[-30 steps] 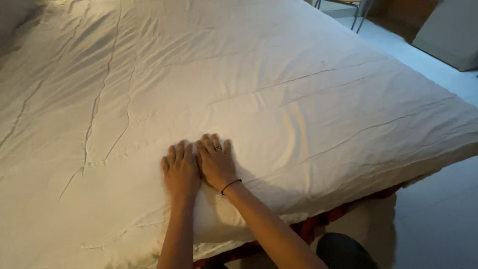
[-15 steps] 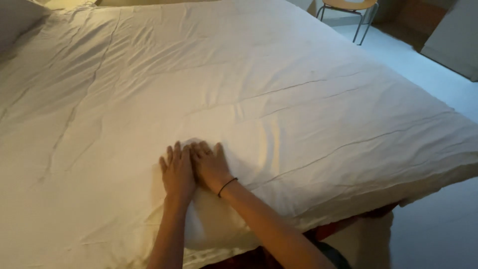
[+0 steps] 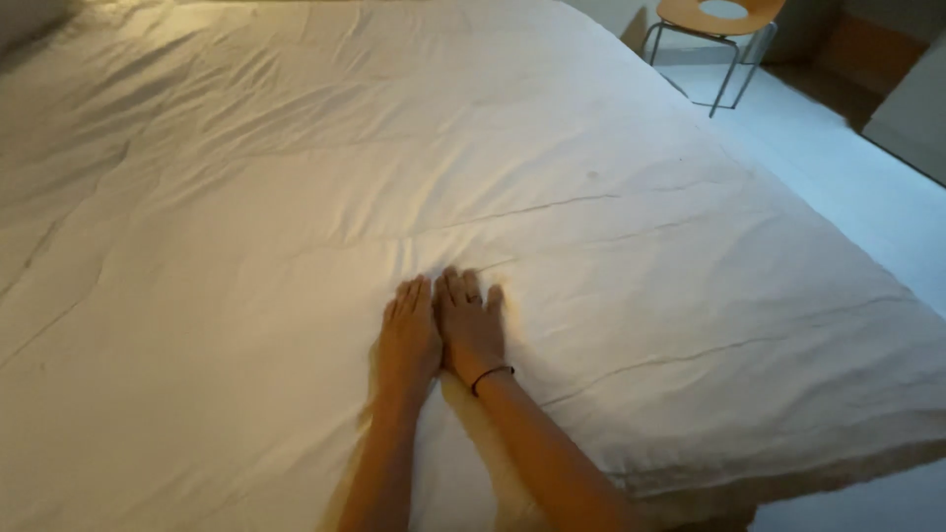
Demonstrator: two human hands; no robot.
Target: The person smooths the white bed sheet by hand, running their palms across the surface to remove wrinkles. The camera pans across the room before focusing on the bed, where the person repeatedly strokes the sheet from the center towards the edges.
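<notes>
Your left hand (image 3: 409, 340) lies flat on the white sheet (image 3: 246, 246) that covers the bed, fingers straight and together. Your right hand (image 3: 471, 330) presses flat just beside it, touching, gripping nothing, a thin black band (image 3: 491, 374) around its wrist. Far right, an orange chair (image 3: 719, 20) stands on the floor.

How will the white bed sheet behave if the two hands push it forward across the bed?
The white sheet is probably floppy: long creases already run across it. Pushed by the flat left hand and right hand, it would likely bunch into folds ahead of the fingers rather than slide as one piece. It looks thin, so probably light to lift.
</notes>
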